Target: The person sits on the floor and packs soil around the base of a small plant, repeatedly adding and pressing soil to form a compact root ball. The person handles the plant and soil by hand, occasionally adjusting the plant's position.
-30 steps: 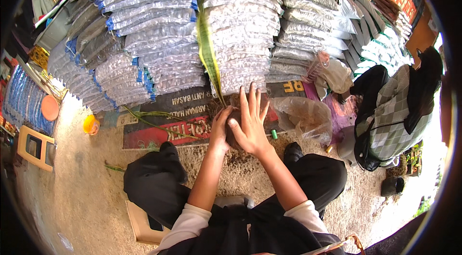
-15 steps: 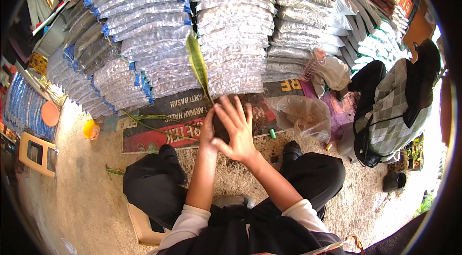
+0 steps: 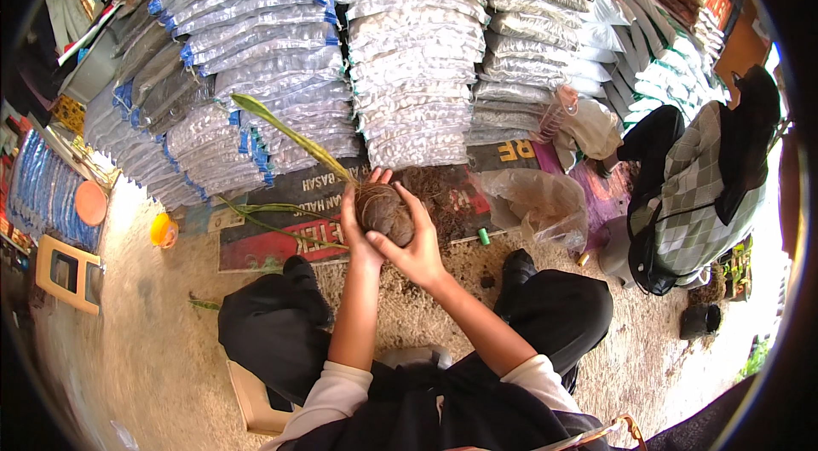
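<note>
Between my two hands sits a round brown root ball [image 3: 383, 214] wrapped in fibre strands. A long yellow-edged green leaf [image 3: 294, 137] sticks out of it toward the far left. My left hand [image 3: 361, 240] cups the ball's left side, and my right hand [image 3: 417, 240] wraps its right side with the thumb across the near face. The ball is held above a printed black and red sheet [image 3: 256, 234]. Dark loose fibre [image 3: 436, 195] lies on the sheet just right of my hands. More long leaves [image 3: 277, 209] rest on its left part.
Stacked filled clear bags [image 3: 413, 51] form a wall ahead. To the right are a crumpled plastic bag [image 3: 545, 208], a small green spool [image 3: 484, 236] and a person in a checked garment [image 3: 716, 166]. An orange container [image 3: 164, 230] and a beige stool [image 3: 68, 274] stand left.
The leaf has swung from nearly upright to leaning left as the ball turned. My right hand has shifted from over the ball to its right side, uncovering the ball's top.
</note>
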`<action>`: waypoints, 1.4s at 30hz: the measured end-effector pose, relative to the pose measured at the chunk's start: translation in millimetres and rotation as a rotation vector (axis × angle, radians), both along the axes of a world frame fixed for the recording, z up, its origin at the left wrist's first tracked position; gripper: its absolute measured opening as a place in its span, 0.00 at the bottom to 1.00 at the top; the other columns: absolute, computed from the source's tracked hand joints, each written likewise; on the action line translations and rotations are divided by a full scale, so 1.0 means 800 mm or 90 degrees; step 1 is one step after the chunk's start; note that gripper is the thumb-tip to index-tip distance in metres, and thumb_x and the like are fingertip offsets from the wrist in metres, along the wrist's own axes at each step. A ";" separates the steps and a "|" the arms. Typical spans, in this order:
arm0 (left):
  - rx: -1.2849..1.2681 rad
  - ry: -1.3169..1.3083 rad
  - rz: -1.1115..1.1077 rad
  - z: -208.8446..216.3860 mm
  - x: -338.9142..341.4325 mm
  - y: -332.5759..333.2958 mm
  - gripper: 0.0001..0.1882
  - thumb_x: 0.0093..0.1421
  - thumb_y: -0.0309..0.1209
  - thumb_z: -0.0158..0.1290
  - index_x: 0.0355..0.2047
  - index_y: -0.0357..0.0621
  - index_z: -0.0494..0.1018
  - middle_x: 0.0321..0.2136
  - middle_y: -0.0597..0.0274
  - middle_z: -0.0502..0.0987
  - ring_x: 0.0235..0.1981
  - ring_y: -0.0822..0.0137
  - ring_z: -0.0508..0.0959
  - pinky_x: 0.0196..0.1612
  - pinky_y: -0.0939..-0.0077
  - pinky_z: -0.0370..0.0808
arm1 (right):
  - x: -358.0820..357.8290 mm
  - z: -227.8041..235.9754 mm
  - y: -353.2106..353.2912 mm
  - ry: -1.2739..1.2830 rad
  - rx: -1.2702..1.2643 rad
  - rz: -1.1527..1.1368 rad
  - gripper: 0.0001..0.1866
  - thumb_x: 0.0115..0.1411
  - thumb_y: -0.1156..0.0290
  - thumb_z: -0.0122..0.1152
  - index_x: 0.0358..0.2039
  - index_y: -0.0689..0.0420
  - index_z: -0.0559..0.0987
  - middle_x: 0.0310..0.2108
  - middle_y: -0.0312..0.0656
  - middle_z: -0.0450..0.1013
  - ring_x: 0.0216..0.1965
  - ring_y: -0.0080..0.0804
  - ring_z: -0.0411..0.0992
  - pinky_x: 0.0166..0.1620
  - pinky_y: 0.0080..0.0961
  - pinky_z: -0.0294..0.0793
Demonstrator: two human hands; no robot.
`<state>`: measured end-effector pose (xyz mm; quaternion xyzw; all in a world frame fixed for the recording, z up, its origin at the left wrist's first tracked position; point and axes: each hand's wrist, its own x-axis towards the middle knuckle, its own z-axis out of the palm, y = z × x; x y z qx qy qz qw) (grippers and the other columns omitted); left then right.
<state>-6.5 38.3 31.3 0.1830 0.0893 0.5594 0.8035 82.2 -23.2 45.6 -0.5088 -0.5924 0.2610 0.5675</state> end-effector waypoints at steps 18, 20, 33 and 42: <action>-0.094 0.048 -0.005 -0.013 0.012 -0.016 0.16 0.56 0.36 0.42 0.37 0.37 0.72 0.32 0.54 0.77 0.32 0.61 0.77 0.38 0.69 0.75 | 0.019 0.050 -0.003 -0.457 -0.002 -0.182 0.50 0.47 0.33 0.45 0.62 0.56 0.49 0.63 0.57 0.38 0.63 0.57 0.36 0.56 0.65 0.29; -0.088 0.042 -0.045 -0.011 0.001 -0.009 0.14 0.54 0.35 0.46 0.34 0.39 0.72 0.28 0.54 0.77 0.31 0.61 0.77 0.35 0.68 0.76 | 0.035 0.079 -0.012 -0.366 0.047 -0.191 0.50 0.48 0.33 0.43 0.62 0.57 0.48 0.63 0.58 0.37 0.63 0.58 0.35 0.57 0.61 0.29; -0.152 0.131 -0.026 -0.011 0.001 -0.008 0.22 0.59 0.48 0.43 0.41 0.41 0.70 0.36 0.59 0.75 0.36 0.66 0.76 0.43 0.70 0.72 | 0.026 0.016 0.003 -0.152 0.066 -0.031 0.36 0.53 0.53 0.54 0.56 0.62 0.58 0.57 0.57 0.53 0.58 0.51 0.53 0.58 0.44 0.51; 0.014 0.237 0.227 -0.013 0.019 -0.017 0.26 0.61 0.47 0.37 0.48 0.40 0.66 0.43 0.60 0.72 0.45 0.66 0.71 0.50 0.69 0.65 | 0.004 0.016 -0.005 0.351 0.013 0.038 0.24 0.52 0.75 0.57 0.50 0.63 0.67 0.44 0.45 0.69 0.46 0.29 0.67 0.51 0.26 0.63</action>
